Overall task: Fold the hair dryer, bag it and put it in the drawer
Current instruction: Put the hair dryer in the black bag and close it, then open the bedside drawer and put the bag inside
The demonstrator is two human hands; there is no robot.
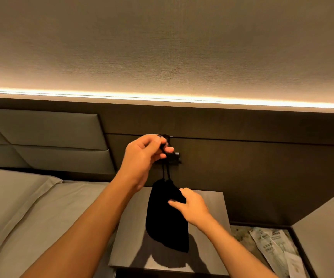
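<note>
At frame centre, our left hand (142, 155) pinches the drawstring (166, 172) of a soft, seemingly weighted black bag (162, 223) hanging above the worktop (208, 233), our right hand (190, 205) clasping its neck.

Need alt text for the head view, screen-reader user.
A person's left hand holds up a black drawstring bag by its cord above a grey bedside table, while the right hand grips the bag's side. A bed lies at left, an open compartment with paper packets at right.
</note>
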